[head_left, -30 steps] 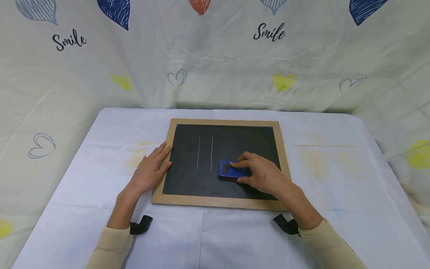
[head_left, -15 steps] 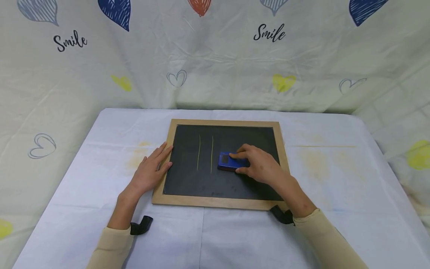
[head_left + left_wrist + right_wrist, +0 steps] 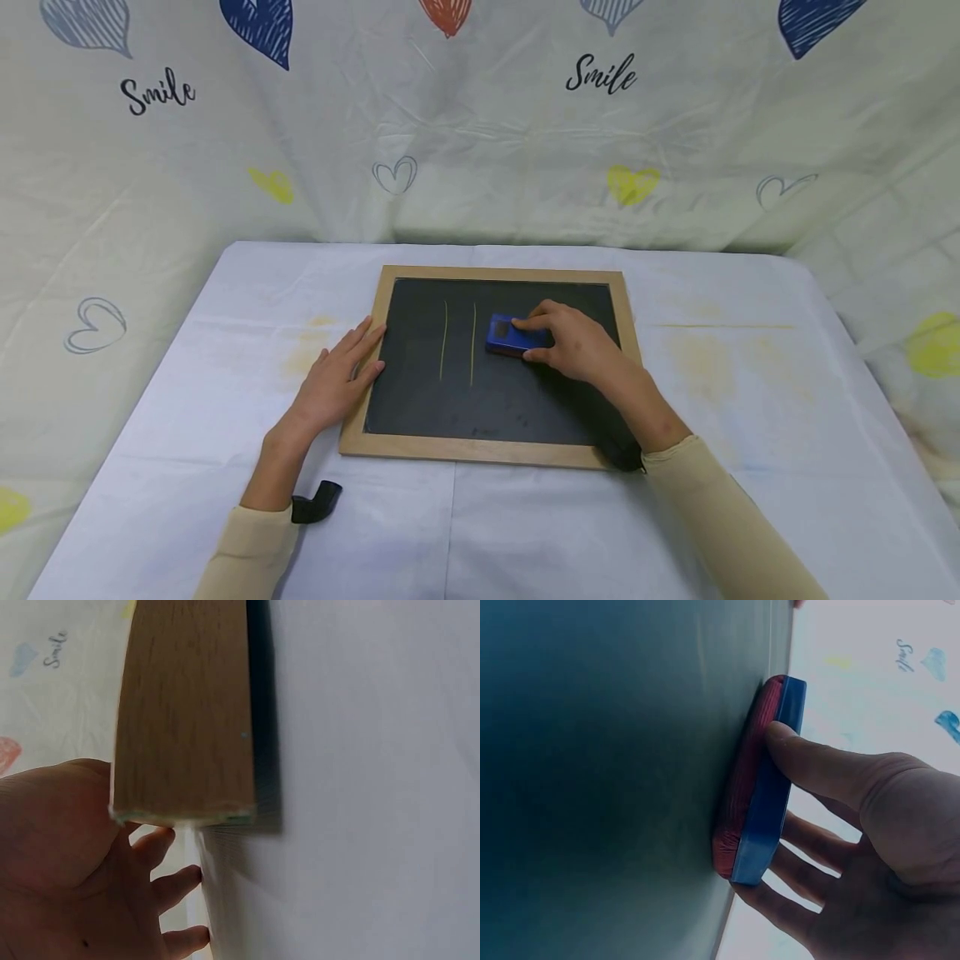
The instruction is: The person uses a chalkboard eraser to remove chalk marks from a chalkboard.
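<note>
A small chalkboard (image 3: 420, 408) in a light wooden frame lies on the table, with two thin yellow lines drawn left of its middle. My right hand (image 3: 577, 346) grips a blue eraser (image 3: 502, 335) against the board, right of those lines. In the right wrist view the eraser's red pad (image 3: 746, 780) faces the board, the thumb along one side and the fingers on the other. My left hand (image 3: 337, 379) rests at the board's left edge, fingers spread and straight. The left wrist view shows the wooden frame (image 3: 184, 712) end-on, above that palm (image 3: 67, 855).
The table wears a white cloth (image 3: 750, 492) with faint yellow smudges and a yellow line (image 3: 727, 325) right of the board. A pale curtain (image 3: 510, 133) printed with hearts and "Smile" stands behind. A black wrist mount (image 3: 317, 502) sticks out from the left sleeve.
My right hand has slid the blue eraser up the board, toward its far edge, staying right of the yellow lines. The left hand and the board have stayed put.
</note>
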Demonstrator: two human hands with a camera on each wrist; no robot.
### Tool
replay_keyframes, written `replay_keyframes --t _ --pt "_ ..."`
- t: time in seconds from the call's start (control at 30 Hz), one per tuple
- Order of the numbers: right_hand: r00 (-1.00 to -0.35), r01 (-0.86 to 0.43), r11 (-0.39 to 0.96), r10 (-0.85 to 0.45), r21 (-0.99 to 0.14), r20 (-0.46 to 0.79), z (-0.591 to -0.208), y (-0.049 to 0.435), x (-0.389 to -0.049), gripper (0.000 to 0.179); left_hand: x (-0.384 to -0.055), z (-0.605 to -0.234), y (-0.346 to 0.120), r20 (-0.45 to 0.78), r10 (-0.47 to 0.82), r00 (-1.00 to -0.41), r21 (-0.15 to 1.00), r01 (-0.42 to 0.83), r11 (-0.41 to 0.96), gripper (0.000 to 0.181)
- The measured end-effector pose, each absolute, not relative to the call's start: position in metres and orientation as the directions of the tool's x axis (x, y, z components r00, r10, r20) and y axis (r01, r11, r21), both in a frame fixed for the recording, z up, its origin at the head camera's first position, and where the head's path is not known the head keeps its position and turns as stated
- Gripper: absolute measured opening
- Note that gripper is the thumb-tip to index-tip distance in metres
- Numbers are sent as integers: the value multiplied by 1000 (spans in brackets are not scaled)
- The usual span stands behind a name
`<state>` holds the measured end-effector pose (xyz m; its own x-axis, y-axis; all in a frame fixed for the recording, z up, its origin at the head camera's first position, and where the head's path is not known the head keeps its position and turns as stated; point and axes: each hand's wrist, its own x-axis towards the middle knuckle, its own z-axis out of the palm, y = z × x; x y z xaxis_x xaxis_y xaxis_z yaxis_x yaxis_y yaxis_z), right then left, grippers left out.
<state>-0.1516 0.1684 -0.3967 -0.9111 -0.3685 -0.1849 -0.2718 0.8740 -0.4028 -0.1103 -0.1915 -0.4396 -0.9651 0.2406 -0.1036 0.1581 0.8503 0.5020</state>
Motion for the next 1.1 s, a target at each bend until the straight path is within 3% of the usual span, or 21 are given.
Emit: replay_keyframes --t 1.1 --pt "-931 -218 890 -313 -400 -188 -401 170 -192 58 -111 -442 -193 -94 244 -965 509 164 845 62"
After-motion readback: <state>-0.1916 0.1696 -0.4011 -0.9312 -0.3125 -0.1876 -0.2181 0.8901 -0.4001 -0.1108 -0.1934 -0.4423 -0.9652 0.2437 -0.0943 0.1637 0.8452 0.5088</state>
